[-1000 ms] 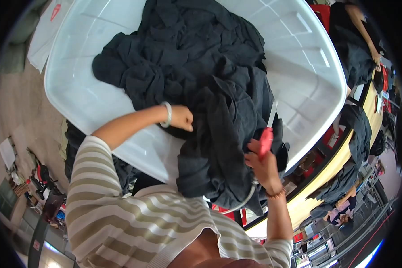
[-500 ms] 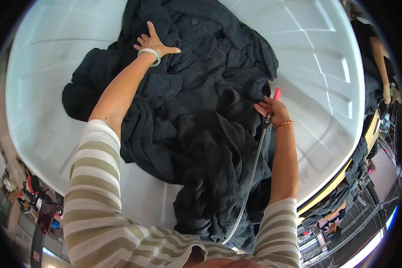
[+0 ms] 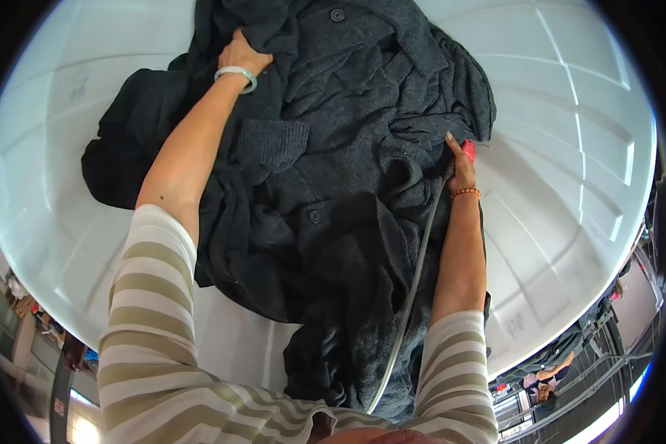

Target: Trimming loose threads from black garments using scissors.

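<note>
A dark charcoal knitted coat (image 3: 333,96) with round buttons lies rumpled in a white tub. At its upper left, my left hand (image 3: 243,56) is closed on a fold of the fabric, the fingertips sunk out of sight. By the coat's right edge, my right hand (image 3: 462,169) holds a red air gun (image 3: 468,150), mostly covered by the palm and fingers. The thumb points up against the cloth. From this hand a thin, pale hose (image 3: 411,303) runs down over the coat towards my body.
The white tub (image 3: 562,170) curves around the coat, its ribbed walls rising left and right. Beyond the lower right rim another person (image 3: 547,381) is near metal rails (image 3: 607,370). Assorted items stand on the floor outside the lower left rim.
My left hand went from spread fingers to gripping the coat, moving slightly up and left. The right hand turned and now presses at the coat's edge. The view has shifted closer to the tub.
</note>
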{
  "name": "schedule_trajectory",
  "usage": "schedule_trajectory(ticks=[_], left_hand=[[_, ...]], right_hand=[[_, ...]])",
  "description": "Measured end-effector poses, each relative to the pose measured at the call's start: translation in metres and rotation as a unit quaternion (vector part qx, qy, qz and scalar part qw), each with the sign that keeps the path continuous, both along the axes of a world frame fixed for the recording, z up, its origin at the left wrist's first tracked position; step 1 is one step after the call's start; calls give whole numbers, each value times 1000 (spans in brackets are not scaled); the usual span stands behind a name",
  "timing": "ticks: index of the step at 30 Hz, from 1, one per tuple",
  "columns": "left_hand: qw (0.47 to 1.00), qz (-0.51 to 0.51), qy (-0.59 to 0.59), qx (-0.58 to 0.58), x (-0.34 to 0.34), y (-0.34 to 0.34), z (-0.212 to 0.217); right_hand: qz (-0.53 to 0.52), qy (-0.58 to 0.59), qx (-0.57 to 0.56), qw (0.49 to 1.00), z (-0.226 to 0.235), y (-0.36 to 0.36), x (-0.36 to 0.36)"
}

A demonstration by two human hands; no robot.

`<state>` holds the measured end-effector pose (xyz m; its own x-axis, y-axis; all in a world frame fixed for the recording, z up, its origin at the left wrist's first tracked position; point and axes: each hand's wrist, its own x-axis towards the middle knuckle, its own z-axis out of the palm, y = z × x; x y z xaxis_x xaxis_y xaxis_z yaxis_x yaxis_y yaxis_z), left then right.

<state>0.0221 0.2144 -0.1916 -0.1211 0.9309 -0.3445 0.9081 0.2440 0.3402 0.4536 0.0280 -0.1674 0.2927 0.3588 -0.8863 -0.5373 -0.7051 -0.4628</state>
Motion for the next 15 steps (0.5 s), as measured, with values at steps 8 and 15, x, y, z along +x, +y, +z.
schedule_trajectory(ticks=[8, 15], left_hand=[[943, -168, -246, -147, 68, -94, 92], [886, -91, -417, -181, 4, -169, 233]], right_hand=[[248, -5, 131, 960, 110, 33, -120], [274, 137, 191, 933, 244, -16, -170]])
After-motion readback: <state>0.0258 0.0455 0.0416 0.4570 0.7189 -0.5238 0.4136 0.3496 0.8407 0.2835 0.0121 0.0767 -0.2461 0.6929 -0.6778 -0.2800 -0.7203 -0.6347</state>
